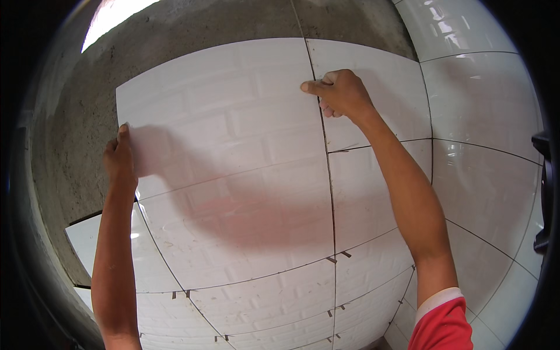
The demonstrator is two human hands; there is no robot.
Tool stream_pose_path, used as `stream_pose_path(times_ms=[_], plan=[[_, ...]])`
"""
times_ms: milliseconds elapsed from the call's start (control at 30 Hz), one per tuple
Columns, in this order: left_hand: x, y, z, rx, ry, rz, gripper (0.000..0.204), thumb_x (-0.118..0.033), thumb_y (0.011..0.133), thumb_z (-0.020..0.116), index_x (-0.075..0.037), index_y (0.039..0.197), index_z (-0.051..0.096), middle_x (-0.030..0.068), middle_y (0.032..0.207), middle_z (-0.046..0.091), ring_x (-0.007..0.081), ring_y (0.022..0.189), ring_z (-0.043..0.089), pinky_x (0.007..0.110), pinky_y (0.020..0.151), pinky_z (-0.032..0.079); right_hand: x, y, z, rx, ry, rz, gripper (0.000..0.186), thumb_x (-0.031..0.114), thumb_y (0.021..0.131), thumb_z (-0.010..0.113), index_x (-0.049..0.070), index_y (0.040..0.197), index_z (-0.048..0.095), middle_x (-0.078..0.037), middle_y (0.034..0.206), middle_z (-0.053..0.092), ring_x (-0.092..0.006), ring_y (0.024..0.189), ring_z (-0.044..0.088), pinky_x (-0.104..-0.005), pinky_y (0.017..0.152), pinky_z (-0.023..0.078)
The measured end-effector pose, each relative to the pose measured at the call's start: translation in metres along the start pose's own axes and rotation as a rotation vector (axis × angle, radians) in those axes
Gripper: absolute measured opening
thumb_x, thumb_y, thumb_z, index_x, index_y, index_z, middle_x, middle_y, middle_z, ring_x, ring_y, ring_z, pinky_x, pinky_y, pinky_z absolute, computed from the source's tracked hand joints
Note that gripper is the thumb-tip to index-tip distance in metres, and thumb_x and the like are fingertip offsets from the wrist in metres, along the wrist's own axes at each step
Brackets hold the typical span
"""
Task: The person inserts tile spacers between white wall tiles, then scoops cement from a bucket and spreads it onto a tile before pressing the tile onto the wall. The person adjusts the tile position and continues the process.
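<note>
A large white wall tile [227, 111] with a faint brick relief lies against the wall, its right edge along a dark joint. My left hand [120, 156] grips its left edge, thumb up at the rim and the other fingers mostly hidden. At the joint near the upper right, my right hand [343, 93] is closed, with the thumb stretched left onto the tile's face. Anything inside its curled fingers is hidden. A neighbouring white tile [385, 96] sits behind and to the right of that hand.
Rough grey cement [216, 23] shows above and left of the tiles. Rows of tiles below have small dark spacers [331, 259] in the joints. Glossy tiles [478, 105] cover the adjoining right wall. A bright opening [114, 20] is at upper left, and a dark object [543, 192] at the right rim.
</note>
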State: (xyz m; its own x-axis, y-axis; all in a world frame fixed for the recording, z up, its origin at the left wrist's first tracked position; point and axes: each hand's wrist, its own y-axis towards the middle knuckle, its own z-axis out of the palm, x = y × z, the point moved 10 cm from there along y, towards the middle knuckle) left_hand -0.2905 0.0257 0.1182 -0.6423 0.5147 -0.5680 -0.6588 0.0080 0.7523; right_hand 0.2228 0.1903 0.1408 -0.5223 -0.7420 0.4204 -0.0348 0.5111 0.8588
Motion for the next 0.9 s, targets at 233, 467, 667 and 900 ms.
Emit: stream_pose_path(times_ms=[233, 467, 667, 900], plan=[[-0.003, -0.001, 0.003, 0.064, 0.025, -0.009, 0.057, -0.052, 0.095, 0.070, 0.004, 0.105, 0.068, 0.0113, 0.096, 0.066, 0.0197, 0.088, 0.061, 0.037, 0.078, 0.052, 0.005, 0.006, 0.000, 0.036, -0.007, -0.016, 0.048, 0.046, 0.086, 0.077, 0.006, 0.066, 0.059, -0.009, 0.060, 0.066, -0.0164, 0.050, 0.062, -0.0309, 0.057, 0.056], [-0.002, 0.004, 0.003, 0.010, 0.086, -0.018, 0.057, -0.052, 0.095, 0.070, 0.004, 0.103, 0.068, 0.0125, 0.096, 0.066, 0.0211, 0.086, 0.061, 0.039, 0.078, 0.052, 0.003, 0.011, 0.001, 0.065, 0.047, -0.024, 0.050, 0.046, 0.085, 0.076, 0.005, 0.062, 0.058, -0.011, 0.058, 0.064, -0.0183, 0.049, 0.060, -0.0323, 0.054, 0.054], [0.003, 0.006, 0.003, 0.021, 0.041, -0.059, 0.059, -0.050, 0.096, 0.069, 0.007, 0.110, 0.068, 0.0171, 0.102, 0.068, 0.0262, 0.093, 0.067, 0.042, 0.082, 0.055, -0.002, 0.015, 0.003, 0.040, 0.054, 0.001, 0.050, 0.048, 0.084, 0.075, 0.005, 0.062, 0.060, -0.011, 0.057, 0.063, -0.0178, 0.047, 0.057, -0.0317, 0.054, 0.052], [-0.010, 0.000, 0.001, 0.104, 0.122, -0.038, 0.065, -0.052, 0.096, 0.067, 0.009, 0.120, 0.064, 0.0204, 0.108, 0.067, 0.0292, 0.099, 0.066, 0.046, 0.090, 0.053, 0.001, 0.012, 0.003, 0.033, 0.019, 0.010, 0.051, 0.049, 0.086, 0.073, 0.005, 0.062, 0.061, -0.010, 0.058, 0.064, -0.0177, 0.048, 0.057, -0.0324, 0.056, 0.054]])
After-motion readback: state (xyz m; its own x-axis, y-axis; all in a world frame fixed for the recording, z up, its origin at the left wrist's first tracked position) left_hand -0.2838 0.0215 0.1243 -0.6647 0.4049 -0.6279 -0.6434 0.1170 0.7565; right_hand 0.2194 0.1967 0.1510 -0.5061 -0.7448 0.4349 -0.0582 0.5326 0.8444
